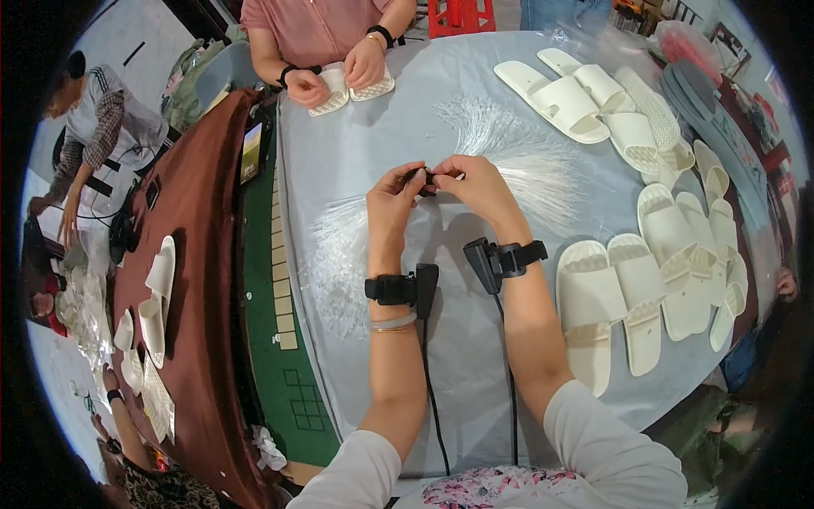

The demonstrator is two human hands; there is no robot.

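Note:
Both my hands meet over the middle of the table, closed on one small black item (426,181) whose kind is too small to make out. My left hand (393,197) pinches it between thumb and fingers from the left. From the right, my right hand (471,183) grips its other side, fingers bent. Beneath and beyond the hands lie heaps of thin clear plastic strands (530,157), with another bundle of strands (339,246) left of my left wrist. Each wrist wears a black strap with a cabled black device.
Several cream slippers (587,293) cover the right side of the grey-covered table (458,373). Across it, another person's hands (343,75) hold a pair of cream slippers. A brown-covered table (191,339) on the left carries more slippers (154,314). Two black cables (430,382) run toward me.

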